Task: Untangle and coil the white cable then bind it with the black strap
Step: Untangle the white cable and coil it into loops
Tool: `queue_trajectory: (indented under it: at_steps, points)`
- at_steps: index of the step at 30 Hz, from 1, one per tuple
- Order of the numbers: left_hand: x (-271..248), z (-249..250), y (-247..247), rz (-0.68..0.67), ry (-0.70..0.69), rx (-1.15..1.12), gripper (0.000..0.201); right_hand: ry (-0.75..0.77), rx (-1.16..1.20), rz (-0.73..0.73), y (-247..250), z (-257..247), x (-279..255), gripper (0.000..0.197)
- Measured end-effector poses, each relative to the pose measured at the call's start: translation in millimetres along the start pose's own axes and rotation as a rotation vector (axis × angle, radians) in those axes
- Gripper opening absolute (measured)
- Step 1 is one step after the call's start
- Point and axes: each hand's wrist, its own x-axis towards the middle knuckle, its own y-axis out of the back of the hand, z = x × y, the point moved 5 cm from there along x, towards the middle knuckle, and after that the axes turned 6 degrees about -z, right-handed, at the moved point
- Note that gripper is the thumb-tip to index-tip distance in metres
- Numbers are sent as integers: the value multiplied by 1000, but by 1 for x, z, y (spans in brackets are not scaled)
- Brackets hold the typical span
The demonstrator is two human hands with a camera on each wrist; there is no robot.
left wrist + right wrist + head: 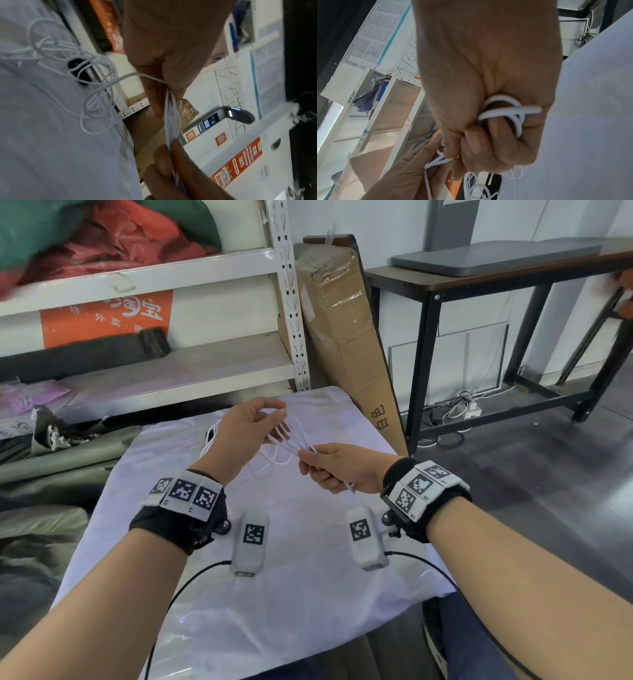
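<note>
The white cable point(290, 440) is stretched as a bundle of several strands between both hands above the white-covered table point(274, 577). My left hand point(274, 416) pinches the far end of the bundle between thumb and fingers point(178, 86). My right hand point(308, 463) is curled round the near end, where cable loops point(505, 113) wrap over its fingers. The rest of the cable lies tangled point(96, 86) on the cloth behind the left hand. The black strap point(78, 71) lies on the cloth under those loose loops, touched by neither hand.
A white metal shelf unit point(291, 302) with bags stands at the back left, with green tarps point(51, 460) below it. A tall cardboard box point(346, 337) leans behind the table. To the right a black-framed table point(428, 337) carries a laptop point(489, 258).
</note>
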Motion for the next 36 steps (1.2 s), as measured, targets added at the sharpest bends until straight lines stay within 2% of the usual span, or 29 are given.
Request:
queue_trajectory:
  at_steps: [6, 11, 13, 19, 21, 22, 25, 27, 29, 32, 36]
  points:
    - [-2, 6, 1, -36, 0, 136, 14, 9, -29, -7, -1, 2, -1, 32]
    - [1, 1, 3, 35, 67, -116, 12, 54, -43, 32, -2, -2, 1, 31]
    - [1, 0, 3, 74, 85, -147, 12, 55, -66, 33, -4, -4, 3, 30]
    - [3, 2, 9, 141, 21, 113, 14, 12, -108, 14, -2, -3, 4, 31]
    - [2, 0, 8, 140, 43, 121, 15, 1, -109, 11, -1, -2, 3, 31]
    - [2, -1, 7, 138, 80, 34, 13, -4, -106, 11, 0, -1, 2, 31]
    - [1, -7, -1, 88, 275, -456, 12, -17, -125, 31, 0, 0, 0, 32]
    - [1, -8, -4, 32, 366, -651, 11, -24, -186, 54, 2, 1, 0, 32]
    - [1, -8, -5, -7, 401, -748, 12, -20, -251, 63, 4, 2, 0, 33]
    - [2, -8, -7, 3, 413, -890, 17, 24, -325, 96, 5, -1, 1, 34]
    - [6, 1, -11, 85, 385, -1225, 25, 213, -287, 300, 12, -14, 2, 30]
